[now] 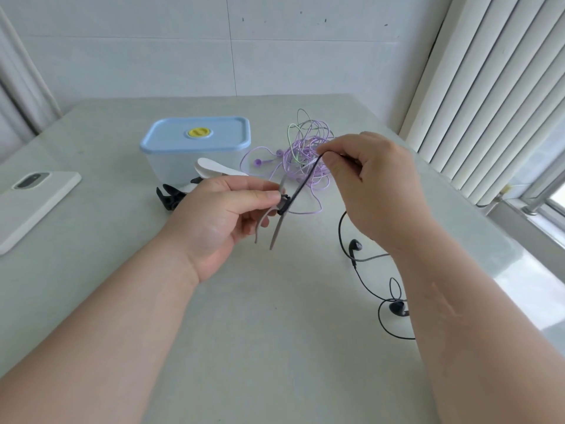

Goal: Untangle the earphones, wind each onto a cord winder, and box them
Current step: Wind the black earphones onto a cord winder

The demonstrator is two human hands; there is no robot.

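My left hand [226,212] pinches a grey cord winder [276,231] above the table, with a few turns of black cord wrapped round its middle. My right hand [376,185] pinches the black earphone cord [302,185] and holds it taut up and to the right of the winder. The rest of the black earphones [356,246] trails on the table under my right forearm, both earbuds visible. A tangled heap of purple earphones [305,151] with a pale green cord lies behind my hands. The clear box with a blue lid [195,139] stands shut at the back.
A white cord winder [218,170] and a black one [169,195] lie in front of the box. A phone in a white case [33,200] lies at the left. Window blinds [489,87] and a sill border the table's right side.
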